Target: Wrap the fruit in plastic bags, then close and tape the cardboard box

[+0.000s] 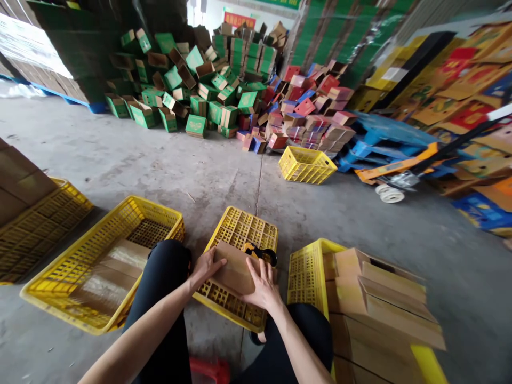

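A small brown cardboard box (234, 266) lies on the upturned yellow plastic crate (250, 226) between my knees. My left hand (207, 265) grips its left end, thumb on top. At the other end my right hand (263, 285) holds the box, with its fingers spread over the top and side. Just beyond the box, near my right fingertips, rests a yellow and black tape dispenser (260, 253). To the left, a yellow crate (100, 229) contains several taped boxes (116, 266). Folded brown cartons (384, 298) fill the yellow crate (306, 272) at my right.
Another loaded crate (44, 229) stands at far left. Ahead on the concrete floor sits a yellow crate (307, 165). Behind it are heaps of green boxes (196, 125) and red-blue boxes (306, 106). An orange pallet jack (400, 168) and blue pallets (380, 133) stand at right.
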`<state>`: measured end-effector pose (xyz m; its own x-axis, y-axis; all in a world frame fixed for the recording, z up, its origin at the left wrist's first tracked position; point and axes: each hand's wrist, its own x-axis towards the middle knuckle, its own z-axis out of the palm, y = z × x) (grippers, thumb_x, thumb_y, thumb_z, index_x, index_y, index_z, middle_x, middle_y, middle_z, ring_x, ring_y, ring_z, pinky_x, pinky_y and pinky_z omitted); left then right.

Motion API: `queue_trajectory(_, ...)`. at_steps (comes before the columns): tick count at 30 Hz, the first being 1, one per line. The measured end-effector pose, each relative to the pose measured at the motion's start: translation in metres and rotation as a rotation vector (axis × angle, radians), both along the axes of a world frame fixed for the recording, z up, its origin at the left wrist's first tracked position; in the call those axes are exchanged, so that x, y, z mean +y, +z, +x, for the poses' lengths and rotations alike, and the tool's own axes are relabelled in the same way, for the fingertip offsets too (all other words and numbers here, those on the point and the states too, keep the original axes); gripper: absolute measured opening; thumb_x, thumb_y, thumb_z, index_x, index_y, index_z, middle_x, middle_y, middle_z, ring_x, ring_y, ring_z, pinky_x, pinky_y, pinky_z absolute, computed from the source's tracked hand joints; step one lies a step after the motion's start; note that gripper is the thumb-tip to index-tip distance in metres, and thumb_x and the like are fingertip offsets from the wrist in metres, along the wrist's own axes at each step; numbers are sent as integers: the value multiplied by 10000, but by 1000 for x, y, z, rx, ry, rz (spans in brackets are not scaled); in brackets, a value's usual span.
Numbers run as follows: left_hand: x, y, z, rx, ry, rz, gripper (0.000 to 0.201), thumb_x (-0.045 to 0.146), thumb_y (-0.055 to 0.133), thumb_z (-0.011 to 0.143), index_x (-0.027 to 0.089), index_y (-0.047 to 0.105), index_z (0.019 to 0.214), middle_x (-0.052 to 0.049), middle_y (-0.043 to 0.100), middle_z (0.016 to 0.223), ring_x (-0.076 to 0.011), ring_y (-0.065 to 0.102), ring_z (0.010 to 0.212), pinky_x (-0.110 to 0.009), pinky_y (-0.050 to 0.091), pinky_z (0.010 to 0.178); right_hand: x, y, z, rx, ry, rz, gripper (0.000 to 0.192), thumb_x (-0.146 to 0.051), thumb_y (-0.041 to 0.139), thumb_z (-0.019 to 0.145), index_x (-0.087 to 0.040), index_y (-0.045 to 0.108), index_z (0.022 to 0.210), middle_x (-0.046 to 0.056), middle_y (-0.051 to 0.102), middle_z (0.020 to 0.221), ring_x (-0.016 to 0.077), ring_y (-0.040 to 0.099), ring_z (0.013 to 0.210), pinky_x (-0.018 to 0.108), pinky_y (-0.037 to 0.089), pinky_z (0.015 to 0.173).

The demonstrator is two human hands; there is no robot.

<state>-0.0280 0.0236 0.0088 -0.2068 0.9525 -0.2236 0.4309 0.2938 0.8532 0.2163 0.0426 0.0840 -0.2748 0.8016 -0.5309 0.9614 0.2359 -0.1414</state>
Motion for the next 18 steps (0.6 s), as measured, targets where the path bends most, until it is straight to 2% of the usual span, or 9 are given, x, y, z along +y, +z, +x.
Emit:
queue_trajectory(3,-4,-1,4,-3,-5,53,620,455,687,891,140,572,1412,-180,663,1407,-342,593,1355,-426,445,1136,2,0,-1,-6,-6,-22,1357,-479,900,630,-438,9,1653,132,-70,1756,497,-78,1581,727,376,1061)
queue_trajectory(5,-7,-3,7,-21,-11,138,664,434,647,919,127,494,1488,-198,583,1503,-335,524,1427,-443,400,1182,2,0,0,12,-10,-33,1358,-462,906,626,-444,17,1652,125,-87,1757,492,-91,1582,740,370,1060)
queue_trajectory(8,-9,-7,9,-88,-38,224,695,408,624,931,152,436,1549,-172,471,1610,-307,435,1499,-436,335,1232,0,1,1,65,-28,-43,1356,-459,924,620,-463,40,1648,98,-124,1757,486,-135,1579,775,349,1058)
queue_trajectory(12,-9,-11,7,-169,-1,214,722,418,651,909,183,446,1559,-129,521,1581,-301,487,1460,-439,362,1214,-6,-3,11,232,-75,-11,1326,-478,923,637,-409,87,1664,103,-118,1760,437,-155,1589,744,245,1161)
queue_trajectory(15,-9,-14,6,-167,20,191,754,430,692,870,180,475,1547,-127,594,1511,-320,545,1403,-453,400,1180,-10,-8,27,382,-323,118,1226,-479,837,742,-274,78,1683,164,-69,1757,397,-87,1607,622,218,1239)
queue_trajectory(16,-9,-16,5,-163,28,188,752,433,700,862,178,489,1538,-129,614,1487,-327,560,1385,-460,409,1169,-11,-10,34,409,-432,153,1188,-469,813,761,-225,104,1682,196,-1,1753,394,-23,1613,586,232,1247)
queue_trajectory(18,-9,-18,5,-160,48,174,749,438,715,848,176,514,1521,-136,646,1441,-342,587,1348,-474,430,1144,-14,-13,49,473,-602,163,1066,-457,785,769,-156,259,1645,242,270,1691,400,216,1585,535,319,1220)
